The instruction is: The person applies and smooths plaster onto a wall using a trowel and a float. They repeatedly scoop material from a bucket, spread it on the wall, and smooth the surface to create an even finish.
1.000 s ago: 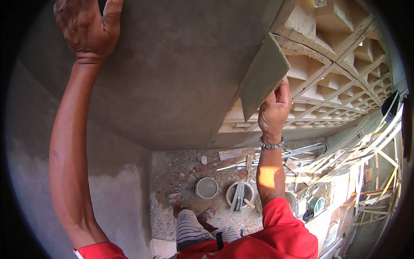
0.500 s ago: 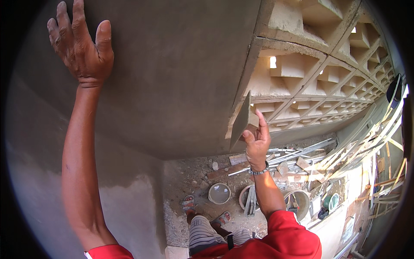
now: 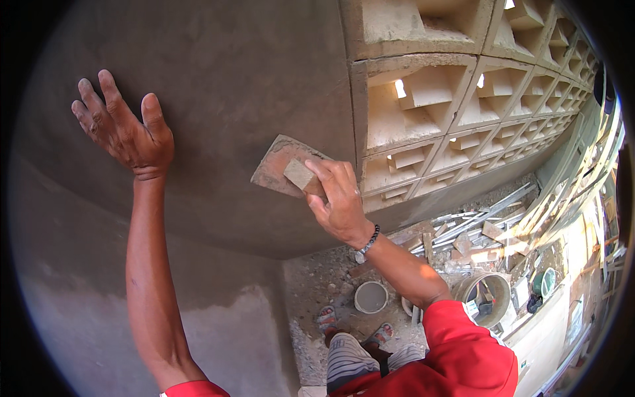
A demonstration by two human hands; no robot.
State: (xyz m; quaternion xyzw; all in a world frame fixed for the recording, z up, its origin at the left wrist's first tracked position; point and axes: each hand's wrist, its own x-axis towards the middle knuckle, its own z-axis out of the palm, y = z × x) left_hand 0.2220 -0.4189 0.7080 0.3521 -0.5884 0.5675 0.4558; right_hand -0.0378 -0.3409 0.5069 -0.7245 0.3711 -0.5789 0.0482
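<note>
Right hand (image 3: 341,204): you're holding the float (image 3: 272,169) by its block handle (image 3: 299,174), likely for control; wide-spread left hand (image 3: 131,137) is facing the wall (image 3: 238,86)

A wide, round tub (image 3: 503,302) stands on rubble-strewn ground (image 3: 308,281), dark items inside. Left of the tub is a smaller bucket (image 3: 371,311) with grey contents; to the tub's right, a green pail (image 3: 548,282). Above the tub in view lie long pale strips (image 3: 493,209), and higher still a screen of concrete ventilation blocks (image 3: 430,90). Thin slats (image 3: 574,182) crowd up and right of the tub.
</note>
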